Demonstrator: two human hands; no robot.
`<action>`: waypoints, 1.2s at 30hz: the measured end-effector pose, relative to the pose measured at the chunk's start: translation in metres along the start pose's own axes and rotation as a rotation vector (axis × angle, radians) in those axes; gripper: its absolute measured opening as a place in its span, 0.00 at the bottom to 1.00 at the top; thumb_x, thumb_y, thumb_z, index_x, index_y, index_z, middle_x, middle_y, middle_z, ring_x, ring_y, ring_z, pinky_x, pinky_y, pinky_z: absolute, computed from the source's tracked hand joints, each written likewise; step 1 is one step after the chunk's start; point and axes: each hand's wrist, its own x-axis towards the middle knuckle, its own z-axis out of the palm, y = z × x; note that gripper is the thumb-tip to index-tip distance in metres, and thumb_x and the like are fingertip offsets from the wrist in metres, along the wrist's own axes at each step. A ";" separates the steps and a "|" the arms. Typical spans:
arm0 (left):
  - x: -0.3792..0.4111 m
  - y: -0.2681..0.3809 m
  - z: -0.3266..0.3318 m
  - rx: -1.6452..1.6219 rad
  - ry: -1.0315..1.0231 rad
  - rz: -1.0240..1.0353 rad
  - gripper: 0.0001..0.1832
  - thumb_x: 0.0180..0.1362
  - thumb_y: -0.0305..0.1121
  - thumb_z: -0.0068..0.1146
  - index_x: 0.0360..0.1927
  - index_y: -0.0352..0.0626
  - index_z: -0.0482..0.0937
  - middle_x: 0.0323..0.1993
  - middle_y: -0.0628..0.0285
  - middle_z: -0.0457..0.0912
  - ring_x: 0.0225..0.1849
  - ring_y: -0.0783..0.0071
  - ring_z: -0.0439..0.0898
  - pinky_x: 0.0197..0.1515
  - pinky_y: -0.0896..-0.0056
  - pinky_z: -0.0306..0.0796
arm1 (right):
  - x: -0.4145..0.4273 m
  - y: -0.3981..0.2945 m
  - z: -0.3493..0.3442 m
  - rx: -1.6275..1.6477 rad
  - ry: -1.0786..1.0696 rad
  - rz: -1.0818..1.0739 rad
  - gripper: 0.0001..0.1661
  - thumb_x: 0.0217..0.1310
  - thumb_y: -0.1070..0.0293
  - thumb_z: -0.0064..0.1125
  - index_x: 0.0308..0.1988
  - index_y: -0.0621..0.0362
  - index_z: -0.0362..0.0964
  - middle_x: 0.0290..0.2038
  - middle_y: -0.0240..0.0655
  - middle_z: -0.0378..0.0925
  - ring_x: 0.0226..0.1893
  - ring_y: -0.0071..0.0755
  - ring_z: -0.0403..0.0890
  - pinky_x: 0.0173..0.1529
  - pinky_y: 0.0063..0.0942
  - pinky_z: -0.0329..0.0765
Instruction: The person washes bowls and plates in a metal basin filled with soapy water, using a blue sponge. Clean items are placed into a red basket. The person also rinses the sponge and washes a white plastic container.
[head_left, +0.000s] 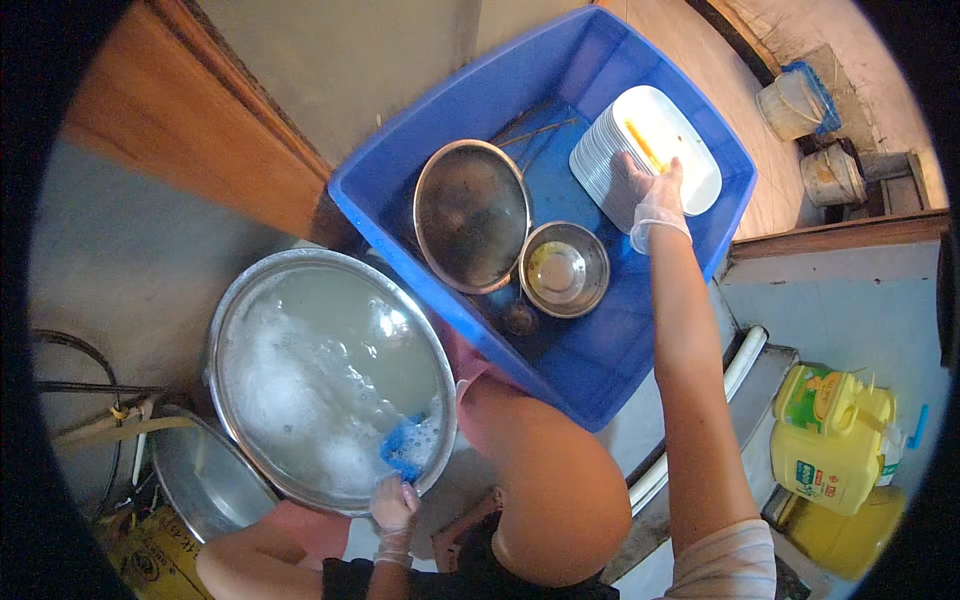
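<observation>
My right hand (658, 191), in a clear glove, lies on a stack of white oval trays (679, 142), its fingers on the stacked rims and its thumb on the top one, which bears an orange smear. The stack stands in a blue plastic tub (457, 97) with a round metal pan (472, 217) and a steel bowl (564, 270). My left hand (395, 504), gloved too, is at the near rim of a large metal basin (330, 375) of sudsy water. Just beyond its fingers a blue scrubbing cloth or mesh (405, 450) lies in the suds; whether they hold it is unclear.
Left of my knees stand another metal basin (214, 472) and a cardboard box (161, 555). Yellow plastic jugs (829, 450) are at the right. White buckets (791, 105) stand at the upper right. A wooden door frame (187, 135) runs along the upper left.
</observation>
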 end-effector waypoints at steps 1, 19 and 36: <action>0.000 0.000 0.001 0.001 0.014 -0.001 0.12 0.47 0.35 0.42 0.31 0.38 0.72 0.23 0.51 0.70 0.26 0.52 0.70 0.27 0.55 0.65 | 0.004 0.001 -0.001 0.003 0.050 -0.009 0.40 0.51 0.48 0.50 0.56 0.59 0.45 0.56 0.49 0.49 0.55 0.57 0.54 0.55 0.54 0.60; 0.003 -0.003 -0.004 -0.035 0.054 0.035 0.08 0.43 0.35 0.45 0.24 0.42 0.71 0.19 0.57 0.70 0.21 0.58 0.70 0.22 0.59 0.64 | 0.022 0.001 -0.025 -0.697 0.057 -0.246 0.23 0.52 0.66 0.47 0.49 0.62 0.58 0.41 0.44 0.70 0.41 0.39 0.70 0.47 0.31 0.64; -0.006 -0.005 -0.004 -0.114 0.187 -0.045 0.10 0.46 0.37 0.48 0.21 0.41 0.71 0.19 0.57 0.71 0.24 0.59 0.73 0.27 0.60 0.68 | -0.255 -0.009 0.070 -0.842 -0.569 -0.062 0.35 0.39 0.72 0.51 0.52 0.65 0.53 0.48 0.47 0.65 0.44 0.45 0.71 0.52 0.42 0.69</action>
